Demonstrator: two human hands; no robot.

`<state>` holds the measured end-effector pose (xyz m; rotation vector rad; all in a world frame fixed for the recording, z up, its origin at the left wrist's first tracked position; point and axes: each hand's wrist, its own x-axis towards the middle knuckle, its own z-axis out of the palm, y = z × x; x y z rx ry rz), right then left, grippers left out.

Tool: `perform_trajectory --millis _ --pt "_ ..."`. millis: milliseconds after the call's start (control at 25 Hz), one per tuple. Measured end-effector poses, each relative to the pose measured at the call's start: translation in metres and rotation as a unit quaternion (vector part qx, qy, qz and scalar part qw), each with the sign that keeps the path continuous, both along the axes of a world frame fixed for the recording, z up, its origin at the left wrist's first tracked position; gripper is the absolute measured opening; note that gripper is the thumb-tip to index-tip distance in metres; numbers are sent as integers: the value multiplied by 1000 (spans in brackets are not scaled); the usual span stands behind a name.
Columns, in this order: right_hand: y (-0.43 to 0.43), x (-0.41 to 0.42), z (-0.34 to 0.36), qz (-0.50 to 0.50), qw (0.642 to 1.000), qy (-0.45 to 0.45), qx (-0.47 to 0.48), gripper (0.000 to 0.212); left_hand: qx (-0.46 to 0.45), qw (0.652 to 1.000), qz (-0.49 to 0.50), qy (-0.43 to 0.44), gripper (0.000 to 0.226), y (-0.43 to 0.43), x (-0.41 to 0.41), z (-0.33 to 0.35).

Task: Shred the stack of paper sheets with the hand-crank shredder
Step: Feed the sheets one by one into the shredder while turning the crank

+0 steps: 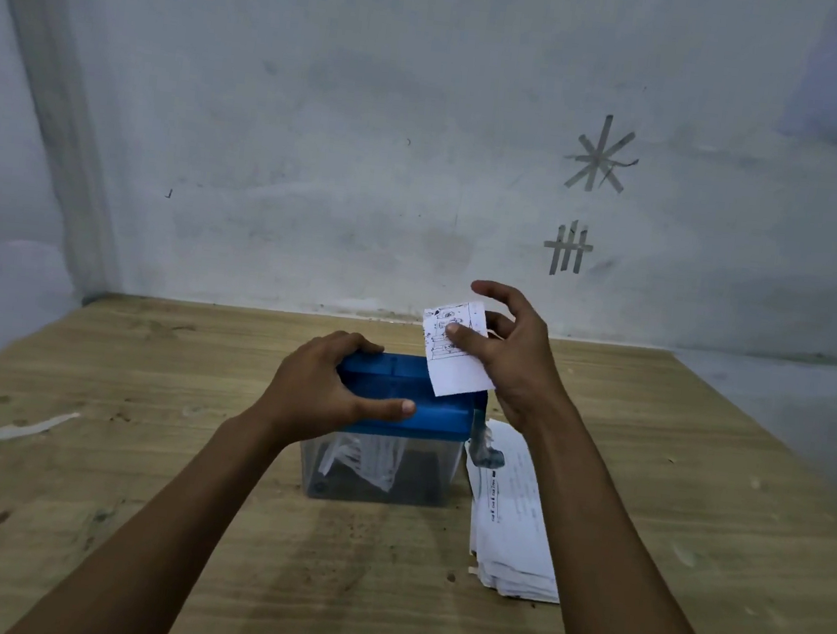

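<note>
A hand-crank shredder stands mid-table: a blue lid (427, 410) on a clear bin (380, 467) that holds white paper strips. My left hand (326, 384) grips the lid's left end, fingers over the far edge and thumb along the near edge. My right hand (511, 352) pinches a small printed paper sheet (453, 356) upright over the lid's right end. Its lower edge hangs just above the lid. The stack of paper sheets (513, 523) lies flat right of the bin. The crank (483, 442) hangs at the shredder's right side, mostly hidden.
The wooden table (177, 524) butts against a pale wall marked with grey tape shapes (601, 155). A pale smear (27, 428) lies on the table's left part. The table's right edge (775, 442) runs diagonally on the right.
</note>
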<state>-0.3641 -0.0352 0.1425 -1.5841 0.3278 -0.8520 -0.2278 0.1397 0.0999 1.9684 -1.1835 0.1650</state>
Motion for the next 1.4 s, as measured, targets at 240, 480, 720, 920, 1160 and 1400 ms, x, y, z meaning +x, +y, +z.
perform_trajectory --millis 240,480,720,920,1160,1400 --pt "7 24 -10 -50 998 -27 -17 20 0 1000 2 8 93 -2 3 -2" --pt "7 33 -12 -10 999 -46 -14 32 9 1000 -7 23 79 -2 4 0" --pt "9 26 -12 -3 996 -70 -49 34 137 987 -29 76 75 -3 12 21" --pt "12 23 -11 40 995 -47 -77 42 119 986 -39 112 61 -6 11 46" --pt "13 8 -11 0 996 45 -73 49 -25 985 -49 162 17 -13 6 32" --pt "22 -34 -44 -88 946 305 -63 74 -46 990 -57 122 21 -11 5 21"
